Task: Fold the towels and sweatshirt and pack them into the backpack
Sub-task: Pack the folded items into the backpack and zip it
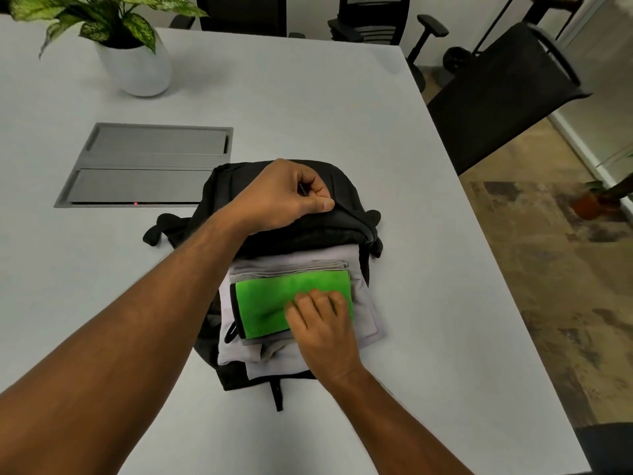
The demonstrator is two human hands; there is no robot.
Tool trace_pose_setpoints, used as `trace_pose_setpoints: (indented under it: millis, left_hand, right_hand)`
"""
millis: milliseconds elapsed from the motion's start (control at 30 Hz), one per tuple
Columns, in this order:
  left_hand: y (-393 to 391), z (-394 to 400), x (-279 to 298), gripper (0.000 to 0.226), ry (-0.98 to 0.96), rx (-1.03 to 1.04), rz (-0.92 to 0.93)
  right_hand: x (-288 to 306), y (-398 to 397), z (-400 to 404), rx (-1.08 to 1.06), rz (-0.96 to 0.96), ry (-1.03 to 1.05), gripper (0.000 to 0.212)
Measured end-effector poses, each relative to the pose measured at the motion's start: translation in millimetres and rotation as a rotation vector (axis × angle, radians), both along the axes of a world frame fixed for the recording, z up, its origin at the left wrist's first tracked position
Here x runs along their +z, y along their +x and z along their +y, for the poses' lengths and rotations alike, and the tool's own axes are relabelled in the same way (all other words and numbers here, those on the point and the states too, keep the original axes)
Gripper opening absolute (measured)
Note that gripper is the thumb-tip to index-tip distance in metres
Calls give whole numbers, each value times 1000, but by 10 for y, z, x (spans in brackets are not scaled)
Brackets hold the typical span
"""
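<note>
While both arms reach over it: the black backpack lies flat on the white table, its main compartment unzipped and gaping toward the person.
Left hand: the left hand is curled into a fist at the far edge of the opening, thumb and forefinger pinching the bag's black flap and holding it lifted back.
Right hand: the right hand lies palm down with fingers straight and close together, pressing on the green towel.
Green towel: folded into a neat rectangle, topmost of the stack inside the open bag, with a dark edge showing along its left side.
Grey towel: a folded grey towel sits directly beneath the green one, its hem peeking out on the far side.
Sweatshirt: the pale lavender sweatshirt is folded at the bottom of the stack, spreading wider than the towels and spilling over the near rim of the bag.
Strap: a black strap trails from the bag's near end onto the table.
Table surroundings: a potted plant stands at the far left, a grey cable hatch is set into the tabletop just left of the bag, and black office chairs stand by the right edge.
</note>
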State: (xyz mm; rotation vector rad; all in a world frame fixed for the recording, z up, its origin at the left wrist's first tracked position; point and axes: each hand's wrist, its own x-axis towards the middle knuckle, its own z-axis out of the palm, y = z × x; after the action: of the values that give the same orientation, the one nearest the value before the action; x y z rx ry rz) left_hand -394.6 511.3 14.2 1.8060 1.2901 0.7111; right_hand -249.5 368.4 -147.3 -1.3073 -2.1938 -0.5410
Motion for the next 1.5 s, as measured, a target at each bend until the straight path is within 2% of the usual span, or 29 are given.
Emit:
trace_pose_setpoints:
  millis: [67, 167, 367, 433, 500, 567, 600, 667, 733, 767, 833, 900, 1000, 1100, 1200, 1300, 1400, 1500]
  left_hand:
    - [14, 10, -47, 10, -11, -22, 6]
    - [36, -17, -121, 9, -39, -65, 6]
    - [80, -102, -89, 7, -60, -174, -11]
    - [69, -107, -81, 8, -49, -151, -27]
    - [49, -119, -70, 8, -35, -90, -59]
    - [28, -121, -40, 8, -3, -32, -73]
    - [18, -118, -16, 8, 10, -17, -71]
    - [4, -112, 34, 7, 24, -14, -51]
    - [1, -121, 59, 8, 25, -14, -38]
    - [9, -132, 62, 8, 23, -8, -42]
    - [51, -170, 63, 9, 19, 5, -61]
    - [103, -205, 64, 10, 18, 7, -68]
    - [179, -243, 109, 10, 2, -6, -72]
    - [267, -300, 196, 11, -14, -26, -101]
    - [357, -351, 235, 11, -10, -63, -117]
    - [440, -382, 141, 12, 27, -119, -38]
    - [494, -397, -45, 14, 55, -127, 73]
    - [486, -400, -166, 17, 97, -110, 131]
  right_hand:
    - [-84, 5, -25, 28, -43, -245, 19]
    - [-123, -24, -41, 7, -68, -584, 55]
    - [-104, -76, 66, -19, -84, -675, 77]
    - [-78, -99, 97, -8, -55, -663, 74]
    - [-9, -71, 57, 31, 29, -596, 61]
    - [61, 5, -101, 18, 227, -485, 43]
    - [70, 49, -229, -55, 373, -452, 37]
    - [40, 121, -492, -347, 747, -486, 43]
    - [-54, 155, -644, -666, 1136, -659, 63]
    - [-85, 147, -660, -753, 1317, -807, 70]
    - [-85, 103, -630, -723, 1659, -1103, 62]
    - [-58, 79, -581, -580, 1823, -1215, 38]
    - [-10, 139, -560, -596, 1894, -1171, 21]
    - [-3, 294, -601, -746, 1961, -1193, 25]
    - [-5, 477, -709, -808, 1909, -1148, 33]
    - [-43, 585, -838, -860, 1822, -1047, 34]
    - [-72, 610, -879, -865, 1681, -1044, 28]
    - [-77, 585, -874, -809, 1712, -1079, 22]
